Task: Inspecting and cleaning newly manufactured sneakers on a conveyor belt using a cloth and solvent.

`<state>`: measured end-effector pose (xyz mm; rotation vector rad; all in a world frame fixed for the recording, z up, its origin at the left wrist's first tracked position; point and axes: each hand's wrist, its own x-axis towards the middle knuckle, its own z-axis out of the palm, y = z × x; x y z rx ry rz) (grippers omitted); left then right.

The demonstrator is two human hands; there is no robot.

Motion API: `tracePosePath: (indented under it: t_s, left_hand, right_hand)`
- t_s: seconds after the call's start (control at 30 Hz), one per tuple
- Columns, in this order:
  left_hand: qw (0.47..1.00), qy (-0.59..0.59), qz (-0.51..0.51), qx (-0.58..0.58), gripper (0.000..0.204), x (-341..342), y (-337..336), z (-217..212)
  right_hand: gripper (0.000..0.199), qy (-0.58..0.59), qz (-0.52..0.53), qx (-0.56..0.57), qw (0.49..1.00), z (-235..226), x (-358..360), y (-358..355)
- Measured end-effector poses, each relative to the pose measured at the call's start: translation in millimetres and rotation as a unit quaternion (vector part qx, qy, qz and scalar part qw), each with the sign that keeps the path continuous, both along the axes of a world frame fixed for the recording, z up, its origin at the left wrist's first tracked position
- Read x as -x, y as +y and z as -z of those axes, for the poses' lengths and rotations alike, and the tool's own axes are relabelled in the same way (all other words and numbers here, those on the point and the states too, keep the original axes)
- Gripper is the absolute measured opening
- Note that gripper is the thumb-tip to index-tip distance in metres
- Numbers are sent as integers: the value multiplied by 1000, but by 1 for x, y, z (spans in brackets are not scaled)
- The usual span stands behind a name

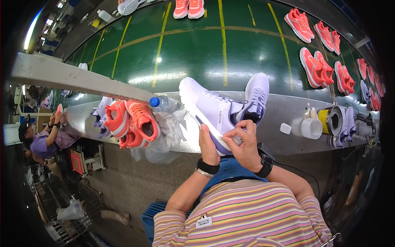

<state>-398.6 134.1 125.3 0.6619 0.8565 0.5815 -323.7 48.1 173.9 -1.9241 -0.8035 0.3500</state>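
A lavender sneaker (pixel 207 108) is tilted on its side in front of me, toe up and away, its white and purple sole turned to the left. My left hand (pixel 209 149) is closed round the sole near the heel. At the sole's edge by the heel, my right hand (pixel 245 149) has its thumb and fingertips pinched together; whatever is between them is too small to make out. Just behind and to the right stands a matching lavender sneaker (pixel 258 92), partly hidden by the first one.
Coral sneakers (pixel 135 119), a blue-capped bottle (pixel 163 103) and crumpled plastic lie left on the metal ledge (pixel 284 109). A white cup (pixel 311 128) and a tin (pixel 331 120) stand right. Beyond, a green conveyor belt (pixel 193 53) carries coral pairs. A grey beam (pixel 78 76) crosses the left.
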Motion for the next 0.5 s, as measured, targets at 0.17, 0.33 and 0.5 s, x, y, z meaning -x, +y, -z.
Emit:
tracePosePath:
  t_s: [0.17, 0.33, 0.5]
  left_hand:
    - [999, -30, 21, 35, 41, 3, -2, -1]
    - [998, 42, 12, -48, 42, -5, -8, -10]
    - [998, 29, -5, -59, 43, -4, -4, -2]
  right_hand:
    - [11, 25, -97, -4, 995, -1, -12, -18]
    - [10, 14, -52, 15, 998, 1, -3, -13]
    - [9, 11, -25, 3, 1000, -1, -9, -7]
